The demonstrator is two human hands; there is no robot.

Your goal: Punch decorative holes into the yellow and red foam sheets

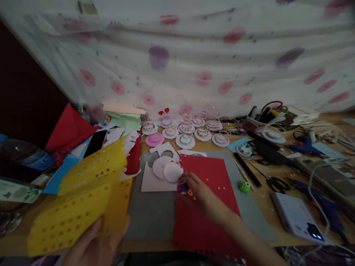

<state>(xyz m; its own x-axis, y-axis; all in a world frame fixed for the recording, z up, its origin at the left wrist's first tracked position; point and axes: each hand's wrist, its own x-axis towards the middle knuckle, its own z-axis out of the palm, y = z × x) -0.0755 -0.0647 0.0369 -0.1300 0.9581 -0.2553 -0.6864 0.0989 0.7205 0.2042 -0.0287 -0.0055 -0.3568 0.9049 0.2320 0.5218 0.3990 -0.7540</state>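
At the lower left my left hand (pixel 94 244) grips yellow sheets (pixel 80 199) punched with rows of small holes. My right hand (pixel 194 190) reaches over the red sheet (pixel 210 210), its fingers closed at the right edge of a small white disc (pixel 172 172). What lies between those fingers is too small and blurred to make out. Another white disc (pixel 159 168) sits partly under the first, on white paper (pixel 158 184) with round cutouts. Small yellow pieces (pixel 219 188) are scattered on the red sheet.
Behind the grey mat (pixel 152 218) stand several small decorated discs (pixel 185 140). Scissors (pixel 274 181), a green figure (pixel 244 186), a white device (pixel 296 218) and blue glue guns (pixel 327 207) lie to the right. A bottle (pixel 27 155) and coloured papers (pixel 69 133) are at the left.
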